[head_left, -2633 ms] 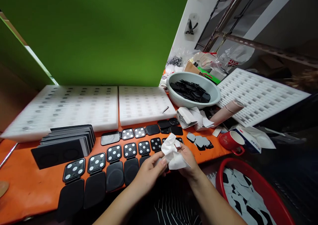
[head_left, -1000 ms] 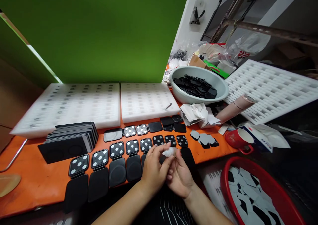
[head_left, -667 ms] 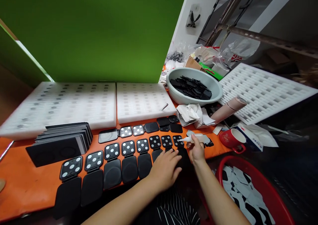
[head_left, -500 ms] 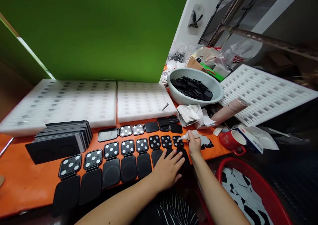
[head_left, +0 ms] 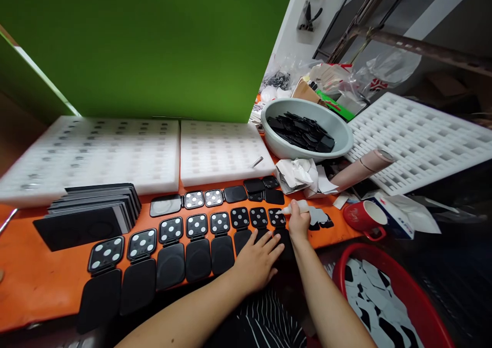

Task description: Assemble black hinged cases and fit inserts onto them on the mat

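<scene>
My right hand (head_left: 299,226) is closed around a small white squeeze bottle (head_left: 303,206), its thin nozzle pointing left. The tip is over the rightmost dotted panel (head_left: 277,217) of a row of opened black hinged cases; whether it touches cannot be made out. My left hand (head_left: 257,260) lies palm down with fingers spread across the lower flaps near the row's right end, partly hiding them. Further left in that row, an opened case (head_left: 106,254) shows several white dots on its upper panel and a plain black lower flap (head_left: 99,298).
Behind the row lie more black cases (head_left: 194,200) and a stack of dark panels (head_left: 96,225). White foam trays (head_left: 226,150) stand further back. To the right are a grey basin (head_left: 269,135) of black pieces, a pink flask (head_left: 359,171), a red mug (head_left: 357,220) and a red tub (head_left: 430,312).
The view has shifted slightly. Both hands keep nearly the same places, with the bottle still held over the rightmost dotted panel.
</scene>
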Motion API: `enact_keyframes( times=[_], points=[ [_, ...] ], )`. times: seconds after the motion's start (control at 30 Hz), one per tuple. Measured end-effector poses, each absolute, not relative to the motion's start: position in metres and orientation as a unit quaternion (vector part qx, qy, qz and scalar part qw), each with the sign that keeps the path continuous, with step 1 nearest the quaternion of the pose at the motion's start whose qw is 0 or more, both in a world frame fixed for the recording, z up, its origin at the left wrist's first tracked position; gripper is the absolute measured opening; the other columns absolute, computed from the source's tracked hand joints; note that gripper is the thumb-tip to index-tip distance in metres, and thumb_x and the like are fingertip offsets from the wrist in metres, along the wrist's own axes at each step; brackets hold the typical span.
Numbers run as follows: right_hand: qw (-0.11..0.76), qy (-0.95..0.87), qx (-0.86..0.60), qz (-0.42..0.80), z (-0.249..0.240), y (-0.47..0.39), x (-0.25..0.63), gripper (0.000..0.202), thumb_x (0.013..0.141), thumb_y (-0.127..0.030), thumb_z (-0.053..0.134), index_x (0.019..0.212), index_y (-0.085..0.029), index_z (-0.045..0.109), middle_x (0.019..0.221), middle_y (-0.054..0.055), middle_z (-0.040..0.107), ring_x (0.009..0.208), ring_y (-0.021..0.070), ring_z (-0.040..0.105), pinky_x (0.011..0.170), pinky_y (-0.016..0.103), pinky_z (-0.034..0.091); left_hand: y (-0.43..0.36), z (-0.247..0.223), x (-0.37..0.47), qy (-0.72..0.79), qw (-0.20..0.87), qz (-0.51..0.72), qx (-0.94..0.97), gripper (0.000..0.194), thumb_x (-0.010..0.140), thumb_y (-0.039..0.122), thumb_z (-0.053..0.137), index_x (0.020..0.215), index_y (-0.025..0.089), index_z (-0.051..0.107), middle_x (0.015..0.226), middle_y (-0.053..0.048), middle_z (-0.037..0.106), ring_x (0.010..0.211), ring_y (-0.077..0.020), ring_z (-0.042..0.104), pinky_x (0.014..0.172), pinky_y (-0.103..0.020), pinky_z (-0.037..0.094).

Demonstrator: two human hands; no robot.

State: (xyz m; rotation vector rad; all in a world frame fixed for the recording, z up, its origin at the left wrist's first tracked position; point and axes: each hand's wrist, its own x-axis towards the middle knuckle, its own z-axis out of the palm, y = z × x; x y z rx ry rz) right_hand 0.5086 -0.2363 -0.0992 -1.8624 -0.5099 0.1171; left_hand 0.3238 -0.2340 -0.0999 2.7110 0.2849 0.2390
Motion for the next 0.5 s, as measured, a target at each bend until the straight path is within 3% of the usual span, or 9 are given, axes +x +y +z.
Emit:
enact_keyframes(
  times=[0.5],
  points=[
    [0.557,-0.226,-0.799,0.034,-0.1039,-0.2356,0.5114,0.038,0.073,-0.053,0.052,0.064,-0.017,0.055,0.062,0.004,0.06,0.065,0.0199,0.055,0.067,0.031,0.039,-0.2327,-0.1034,0.3254,0.105,0.19,0.08,0.973,0.045,0.094,0.037,0.035,0.137,0.023,0.036,0.146,-0.002,0.035,0.132,-0.0238,0.032,0.107,-0.05,0.022]
  ],
)
